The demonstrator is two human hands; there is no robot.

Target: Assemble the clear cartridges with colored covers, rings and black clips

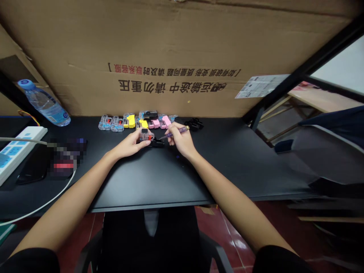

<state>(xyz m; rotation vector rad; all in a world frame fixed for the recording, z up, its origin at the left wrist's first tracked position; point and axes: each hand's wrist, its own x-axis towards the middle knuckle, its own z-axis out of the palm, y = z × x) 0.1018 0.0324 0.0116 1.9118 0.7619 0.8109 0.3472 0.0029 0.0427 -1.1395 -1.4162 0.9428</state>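
My left hand (133,144) is closed around a small clear plastic case (145,135) with a black top and a red part inside. Pinched in my right hand (179,139) is a screwdriver (183,129) with a purplish, see-through handle. Its thin shaft points left toward the clear case; whether the tip touches it I cannot tell. A black piece (157,143) lies at the table surface just below the case. Behind my hands stands a row of similar clear cases (117,124), some with yellow parts (130,121) and some with pink parts (165,121).
Small black pieces (194,124) lie right of the row. At the left are a water bottle (45,103), a white power strip (19,149), a black phone (33,167) and a white cable (57,197). A cardboard sheet (170,45) walls the table's back.
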